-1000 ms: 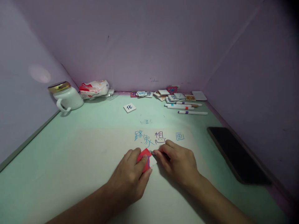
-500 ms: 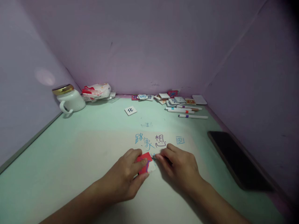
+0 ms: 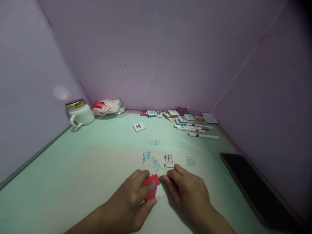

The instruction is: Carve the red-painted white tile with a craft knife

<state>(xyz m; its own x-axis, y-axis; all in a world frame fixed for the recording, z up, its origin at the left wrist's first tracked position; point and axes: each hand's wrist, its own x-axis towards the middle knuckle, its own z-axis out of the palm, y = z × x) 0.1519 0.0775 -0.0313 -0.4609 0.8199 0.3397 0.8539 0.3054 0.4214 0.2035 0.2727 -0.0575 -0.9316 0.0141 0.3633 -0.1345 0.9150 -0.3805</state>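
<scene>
Pinching red card point(image 3: 151, 188) — left hand point(image 3: 133, 203), right hand point(image 3: 188, 195) touching

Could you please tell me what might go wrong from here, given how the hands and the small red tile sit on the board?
1. The right hand lies just below the blue and purple handwritten characters; sliding forward, it could smear them.
2. The left hand pinches the small red square tile only at its edges, so it might slip.
3. The dark flat phone lies near the right forearm and could be nudged.
</scene>
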